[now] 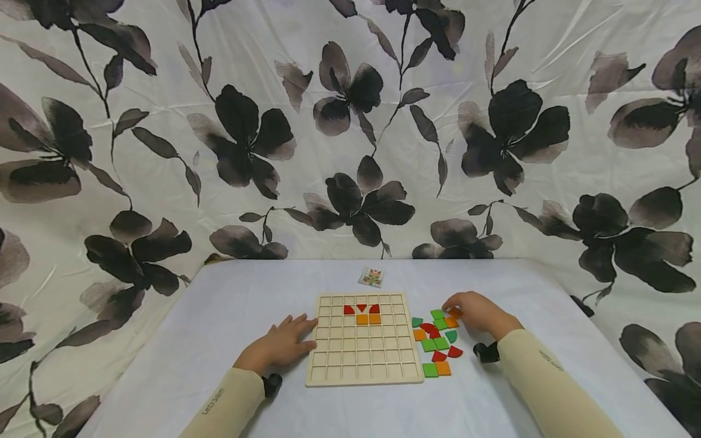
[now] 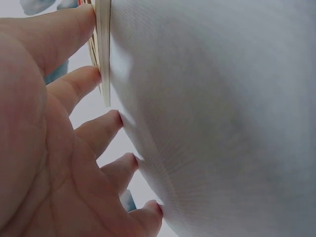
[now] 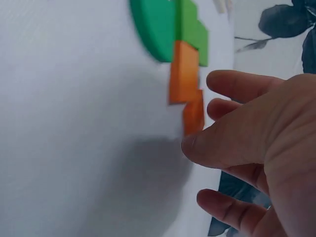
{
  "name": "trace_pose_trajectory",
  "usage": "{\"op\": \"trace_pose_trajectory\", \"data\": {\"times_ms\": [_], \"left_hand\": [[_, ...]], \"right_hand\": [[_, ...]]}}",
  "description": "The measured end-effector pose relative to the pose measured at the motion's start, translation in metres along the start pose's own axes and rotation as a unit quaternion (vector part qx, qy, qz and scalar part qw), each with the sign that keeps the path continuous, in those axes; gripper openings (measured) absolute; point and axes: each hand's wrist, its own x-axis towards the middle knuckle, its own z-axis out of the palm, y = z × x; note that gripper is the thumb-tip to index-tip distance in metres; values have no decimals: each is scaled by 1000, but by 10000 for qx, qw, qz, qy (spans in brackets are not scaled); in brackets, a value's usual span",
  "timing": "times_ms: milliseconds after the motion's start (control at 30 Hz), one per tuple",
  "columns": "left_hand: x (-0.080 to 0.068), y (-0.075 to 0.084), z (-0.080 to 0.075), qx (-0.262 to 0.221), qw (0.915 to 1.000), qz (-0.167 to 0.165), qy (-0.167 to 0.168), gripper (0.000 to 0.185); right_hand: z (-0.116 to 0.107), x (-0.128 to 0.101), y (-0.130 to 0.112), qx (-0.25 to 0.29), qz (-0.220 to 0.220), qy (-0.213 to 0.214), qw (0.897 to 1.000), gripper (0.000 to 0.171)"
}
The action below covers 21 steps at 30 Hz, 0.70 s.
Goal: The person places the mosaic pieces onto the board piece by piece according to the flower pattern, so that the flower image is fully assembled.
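A pale wooden grid board (image 1: 364, 384) lies on the white table. In its upper cells sit red pieces (image 1: 362, 308) in a row, above two orange squares (image 1: 368, 319). My left hand (image 1: 279, 345) rests at the board's left edge with fingers spread, thumb and index fingertips against the side in the left wrist view. Right of the board, my right hand (image 1: 479, 311) reaches down at the pile's far corner. Its thumb tip is right at an orange tile (image 3: 193, 114), and the other fingers are extended beyond, with a gap to the tile.
Loose green, orange and red tiles (image 1: 428, 345) lie scattered along the board's right side, some overlapping. A small card with a coloured pattern (image 1: 372, 277) lies behind the board. Floral cloth (image 1: 350, 140) hangs at the table's back edge.
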Motion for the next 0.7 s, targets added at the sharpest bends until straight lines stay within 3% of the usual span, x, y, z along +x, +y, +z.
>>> {"op": "trace_pose_trajectory", "data": {"times_ms": [233,433,700], "left_hand": [[-1,-1,1,-46,10000,-23,-29,60],[-1,-1,0,-8,10000,-32,-33,60],[-1,-1,0,-34,10000,-25,-15,60]], "right_hand": [[-2,-8,2,-189,-115,85,9997,26],[-5,-7,2,-424,-144,190,9988,25],[-7,4,-24,-595,-336,441,9967,29]]}}
